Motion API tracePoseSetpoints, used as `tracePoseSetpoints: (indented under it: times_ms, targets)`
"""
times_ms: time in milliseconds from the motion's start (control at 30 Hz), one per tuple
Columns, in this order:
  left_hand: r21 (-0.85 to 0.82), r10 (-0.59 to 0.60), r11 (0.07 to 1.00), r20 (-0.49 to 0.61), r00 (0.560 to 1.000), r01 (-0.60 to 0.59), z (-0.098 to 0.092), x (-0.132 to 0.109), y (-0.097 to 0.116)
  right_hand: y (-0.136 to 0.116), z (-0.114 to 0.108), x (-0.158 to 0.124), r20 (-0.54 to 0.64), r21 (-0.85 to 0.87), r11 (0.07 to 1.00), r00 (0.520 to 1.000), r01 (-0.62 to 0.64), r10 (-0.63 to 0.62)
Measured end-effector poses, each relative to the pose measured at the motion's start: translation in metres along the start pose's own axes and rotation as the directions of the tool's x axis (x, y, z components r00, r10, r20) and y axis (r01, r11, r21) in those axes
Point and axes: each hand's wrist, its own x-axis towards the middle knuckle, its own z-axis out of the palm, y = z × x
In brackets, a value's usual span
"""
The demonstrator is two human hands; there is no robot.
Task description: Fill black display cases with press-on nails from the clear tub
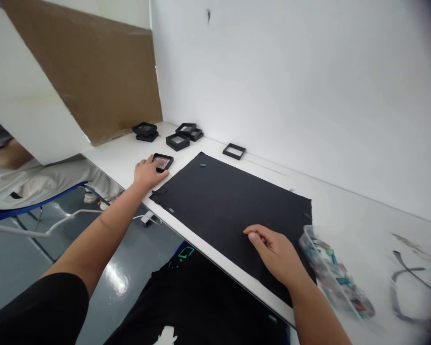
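My left hand (149, 172) is on a small black display frame (163, 162) with a clear window on the white table. Its fingers lie along the frame's far left side, and the thumb is at the near edge. Something reddish shows in that window. My right hand (275, 251) is above the right part of a black mat (233, 196). Its fingers are loosely curved, with nothing visible in them; some fingers are hidden under the palm. Beside that hand, at the right, stands a clear plastic box (332, 273) of small colourful pieces, somewhat blurred.
Stacked black frames (146, 130) and several more frames (178, 141) sit near the corner. A single empty frame (234, 151) lies by the white wall (290, 86). Small greenish pieces (203, 165) dot the mat. A seated person's leg (50, 182) shows at left.
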Motion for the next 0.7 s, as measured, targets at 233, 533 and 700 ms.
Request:
tracePoseSetpoints:
  times_ms: [233, 533, 700]
  targets:
    - [-0.144, 0.118, 0.980, -0.133, 0.984, -0.137, -0.002, -0.005, 0.000, 0.003, 0.002, 0.000, 0.010, 0.002, 1.000, 1.000, -0.013, 0.013]
    - [-0.417, -0.173, 0.906, -0.530, 0.830, -0.077, -0.012, 0.030, -0.013, 0.002, 0.002, -0.003, 0.033, -0.012, 0.999, 0.999, -0.041, 0.041]
    - [-0.552, -0.460, 0.834, -0.693, 0.555, 0.002, -0.035, 0.098, -0.020, 0.005, 0.004, 0.001, 0.058, -0.018, 0.998, 0.996, -0.062, 0.063]
